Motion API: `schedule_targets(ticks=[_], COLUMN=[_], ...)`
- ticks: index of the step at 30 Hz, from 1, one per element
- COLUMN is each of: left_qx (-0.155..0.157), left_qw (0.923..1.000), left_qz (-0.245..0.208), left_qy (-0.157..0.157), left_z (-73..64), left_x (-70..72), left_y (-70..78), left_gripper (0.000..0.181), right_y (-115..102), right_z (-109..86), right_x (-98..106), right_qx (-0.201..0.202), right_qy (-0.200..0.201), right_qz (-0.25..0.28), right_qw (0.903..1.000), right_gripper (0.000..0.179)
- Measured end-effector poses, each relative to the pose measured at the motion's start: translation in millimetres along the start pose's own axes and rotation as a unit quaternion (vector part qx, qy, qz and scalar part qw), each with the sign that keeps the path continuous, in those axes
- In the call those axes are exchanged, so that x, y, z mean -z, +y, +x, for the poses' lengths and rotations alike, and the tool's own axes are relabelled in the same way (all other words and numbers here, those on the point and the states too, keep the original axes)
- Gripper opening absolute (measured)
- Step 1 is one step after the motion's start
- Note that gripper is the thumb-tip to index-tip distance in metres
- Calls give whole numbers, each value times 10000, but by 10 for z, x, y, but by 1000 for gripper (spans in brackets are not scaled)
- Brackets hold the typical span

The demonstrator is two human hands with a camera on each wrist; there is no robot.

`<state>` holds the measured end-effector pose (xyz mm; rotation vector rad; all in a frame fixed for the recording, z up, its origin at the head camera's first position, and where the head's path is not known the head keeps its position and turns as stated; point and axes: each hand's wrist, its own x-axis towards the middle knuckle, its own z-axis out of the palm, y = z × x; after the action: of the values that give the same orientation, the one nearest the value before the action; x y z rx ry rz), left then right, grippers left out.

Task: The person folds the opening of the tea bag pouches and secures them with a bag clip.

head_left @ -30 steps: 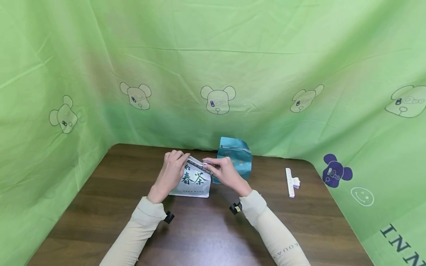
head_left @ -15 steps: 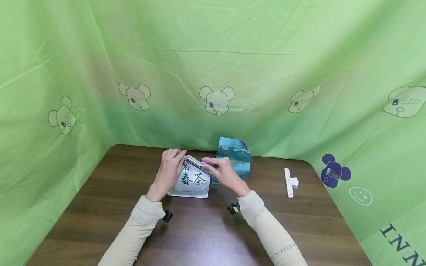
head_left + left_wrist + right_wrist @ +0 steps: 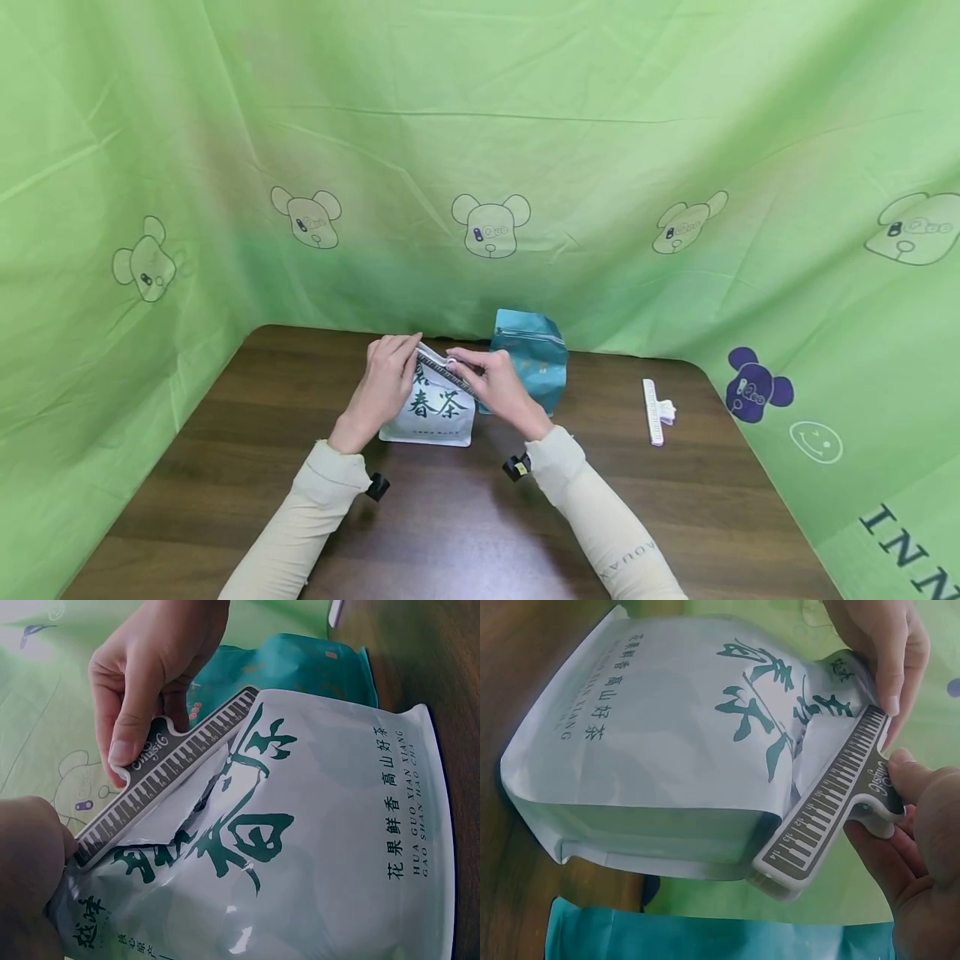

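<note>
A white tea bag [image 3: 431,427] with green brush characters stands near the back of the table, its top folded over. Along that top lies a long bag clip [image 3: 169,776] printed with piano keys, slanting across the folded flap. My right hand [image 3: 501,385] pinches the clip's handle between thumb and fingers, as the right wrist view shows at the clip [image 3: 825,806]. My left hand [image 3: 384,379] pinches the bag's other top corner, thumb [image 3: 889,694] right at the clip's far end. In the left wrist view, part of the left hand [image 3: 30,862] covers that corner.
Just behind and right of the white bag stands a teal pouch [image 3: 534,358]. A second, white clip [image 3: 654,412] lies toward the table's right side. Green printed cloth [image 3: 390,283] hangs along the table's back and sides.
My right hand has shifted slightly left and up, and the clip's left end sits a bit higher. My left hand has barely moved; the teal pouch and second clip stay put.
</note>
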<state>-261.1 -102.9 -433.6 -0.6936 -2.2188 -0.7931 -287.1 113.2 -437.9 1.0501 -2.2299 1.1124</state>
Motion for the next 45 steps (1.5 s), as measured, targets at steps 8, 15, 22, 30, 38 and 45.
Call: schedule_targets(ticks=[8,15,22,30,38,45], left_qx=[16,112,126,-35,-296,-229], left_qw=[10000,9999,9999,9980,9932,9960], left_qz=[34,42,53,537,1038,739], left_qy=[12,-37,-73,-320,-439,-457], left_z=[0,-18,-32,-22,-7,-23], left_x=[-27,-30,-18,44,131,127], left_y=[-8,-4,-1,-13,-51,-51], left_gripper=[41,46,48,46,43,44], right_y=[-40,-59,-59,-71,-85,-78], right_z=[80,114,129,133,137,119], right_x=[-11,-15,-26,-30,-41,-74], right_qx=[-122,-294,-446,-454,-420,-234], right_qy=[29,-131,-266,-268,-384,-348], right_qz=[78,140,201,222,316,400], right_qw=[9999,9994,9984,9984,9979,9983], right_gripper=[24,24,23,23,23,23])
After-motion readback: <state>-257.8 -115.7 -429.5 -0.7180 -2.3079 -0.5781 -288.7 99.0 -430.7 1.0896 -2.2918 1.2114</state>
